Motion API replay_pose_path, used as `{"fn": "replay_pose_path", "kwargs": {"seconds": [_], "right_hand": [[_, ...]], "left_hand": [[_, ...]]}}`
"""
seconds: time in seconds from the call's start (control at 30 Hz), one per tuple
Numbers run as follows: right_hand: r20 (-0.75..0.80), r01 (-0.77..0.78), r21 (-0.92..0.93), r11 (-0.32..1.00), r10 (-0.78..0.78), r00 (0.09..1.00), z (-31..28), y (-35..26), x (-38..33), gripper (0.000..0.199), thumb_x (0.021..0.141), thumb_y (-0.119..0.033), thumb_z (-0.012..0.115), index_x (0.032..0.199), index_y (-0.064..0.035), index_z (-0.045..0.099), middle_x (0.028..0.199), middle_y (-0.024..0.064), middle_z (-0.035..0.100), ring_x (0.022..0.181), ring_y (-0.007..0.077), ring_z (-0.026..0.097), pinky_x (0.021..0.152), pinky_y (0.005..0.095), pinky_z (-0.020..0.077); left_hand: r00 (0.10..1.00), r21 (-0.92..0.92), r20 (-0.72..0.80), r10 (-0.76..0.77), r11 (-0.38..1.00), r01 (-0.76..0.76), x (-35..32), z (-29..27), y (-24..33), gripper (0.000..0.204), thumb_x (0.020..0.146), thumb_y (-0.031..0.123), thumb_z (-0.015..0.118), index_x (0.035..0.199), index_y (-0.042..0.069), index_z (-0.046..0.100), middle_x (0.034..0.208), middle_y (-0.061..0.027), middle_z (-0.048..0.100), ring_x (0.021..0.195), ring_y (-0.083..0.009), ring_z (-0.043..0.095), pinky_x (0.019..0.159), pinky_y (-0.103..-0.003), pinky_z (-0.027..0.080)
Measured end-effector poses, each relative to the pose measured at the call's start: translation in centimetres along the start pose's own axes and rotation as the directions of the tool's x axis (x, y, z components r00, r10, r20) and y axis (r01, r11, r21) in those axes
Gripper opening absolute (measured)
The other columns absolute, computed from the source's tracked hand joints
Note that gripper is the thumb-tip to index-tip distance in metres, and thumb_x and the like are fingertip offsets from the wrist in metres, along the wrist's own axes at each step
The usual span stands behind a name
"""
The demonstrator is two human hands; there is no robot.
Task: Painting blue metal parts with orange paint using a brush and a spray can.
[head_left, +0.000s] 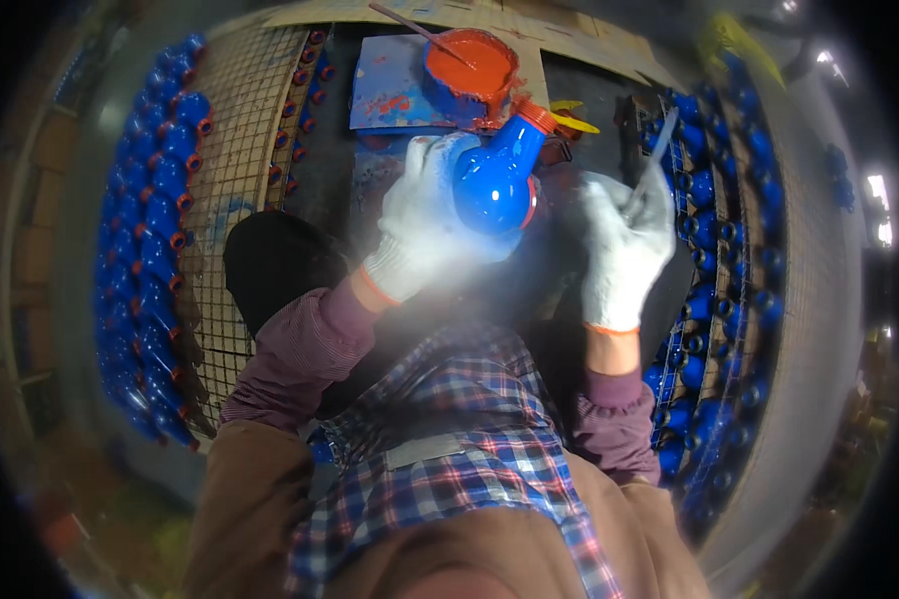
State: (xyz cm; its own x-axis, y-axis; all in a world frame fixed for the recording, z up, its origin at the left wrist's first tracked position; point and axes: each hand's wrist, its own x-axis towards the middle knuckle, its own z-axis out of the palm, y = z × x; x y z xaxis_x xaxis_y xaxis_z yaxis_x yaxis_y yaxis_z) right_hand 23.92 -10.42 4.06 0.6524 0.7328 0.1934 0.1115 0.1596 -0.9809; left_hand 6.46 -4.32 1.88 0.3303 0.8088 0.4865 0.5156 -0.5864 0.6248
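My left hand (pixel 417 205), in a white glove, grips a glossy blue flask-shaped piece (pixel 494 190) by its round body. The neck tilts up and to the right, and its mouth carries an orange-red band. A red patch shows on the right side of the body. To the right, my right hand (pixel 624 235), also gloved in white, is closed around a slim pale stick (pixel 663 135) that points upward; its kind is hard to make out. Beyond the piece stands a pot of orange-red paint (pixel 469 70), smeared down its side, with a stirring stick (pixel 410 24) leaning in it.
The pot rests on a paint-stained board (pixel 380 85). Something yellow (pixel 574 122) lies to its right. Rows of blue pieces with red rims (pixel 160 250) line a wire rack (pixel 232 130) on the left. More blue pieces with dark mouths (pixel 702 230) fill a rack on the right.
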Motion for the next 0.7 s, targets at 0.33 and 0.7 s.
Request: {"fn": "replay_pose_path", "kwargs": {"seconds": [0.33, 0.7], "right_hand": [[-0.027, -0.063, -0.617, 0.784, 0.058, 0.998, -22.3, 2.0, -3.3, 0.026, 0.096, -0.020, 0.064, 0.110, 0.0025, 0.066, 0.092, 0.0067, 0.069, 0.084, 0.0111, 0.062, 0.078, 0.0278, 0.0508], [-0.223, -0.275, -0.961, -0.008, 0.608, 0.762, -25.5, 17.5, -19.2, 0.021, 0.083, -0.027, 0.057, 0.097, -0.0145, 0.067, 0.089, 0.0130, 0.072, 0.084, 0.0369, 0.069, 0.075, 0.0482, 0.0535]], "left_hand": [[0.771, -0.729, 0.438, -0.463, 0.319, 0.606, 0.1, 0.6, -4.0, 0.055, 0.084, 0.025, 0.070, 0.130, -0.002, 0.056, 0.117, -0.0121, 0.065, 0.101, -0.0225, 0.065, 0.090, -0.036, 0.054], [0.533, -0.606, 0.784, -0.318, -0.210, 0.767, 2.5, 0.7, -5.4, 0.067, 0.092, 0.061, 0.053, 0.125, 0.002, 0.052, 0.092, -0.0159, 0.067, 0.061, -0.0263, 0.065, 0.053, -0.033, 0.059]]}}
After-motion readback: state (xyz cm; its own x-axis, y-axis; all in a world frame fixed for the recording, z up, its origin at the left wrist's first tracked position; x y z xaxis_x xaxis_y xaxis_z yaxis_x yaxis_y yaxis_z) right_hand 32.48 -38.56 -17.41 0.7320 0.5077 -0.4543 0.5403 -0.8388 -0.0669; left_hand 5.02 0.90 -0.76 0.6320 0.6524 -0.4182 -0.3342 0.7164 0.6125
